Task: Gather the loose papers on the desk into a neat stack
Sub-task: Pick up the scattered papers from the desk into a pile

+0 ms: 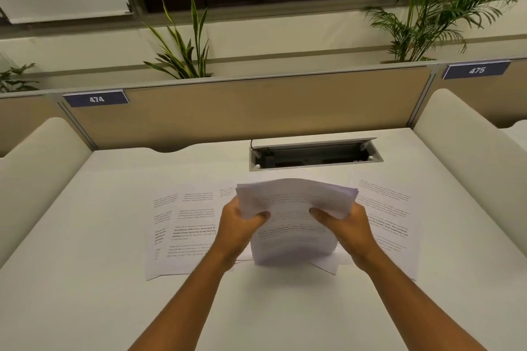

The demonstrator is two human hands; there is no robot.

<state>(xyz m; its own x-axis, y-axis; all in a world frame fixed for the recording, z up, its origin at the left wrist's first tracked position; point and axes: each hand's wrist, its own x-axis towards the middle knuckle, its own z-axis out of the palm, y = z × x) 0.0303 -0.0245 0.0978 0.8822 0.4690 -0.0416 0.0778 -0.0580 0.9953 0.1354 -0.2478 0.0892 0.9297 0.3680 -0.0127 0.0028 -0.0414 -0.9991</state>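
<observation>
I hold a thick bundle of printed white papers upright over the middle of the white desk, its lower edge resting near the desktop. My left hand grips the bundle's left side and my right hand grips its right side, thumbs on the front sheet. The top edges of the sheets fan out unevenly. Loose printed sheets lie flat and overlapping to the left of the bundle. More loose sheets lie to the right, and a few corners stick out beneath the bundle.
An open cable tray is sunk into the desk behind the papers. Beige dividers flank the desk on both sides, and a tan back panel carries signs 474 and 475. Potted plants stand behind it.
</observation>
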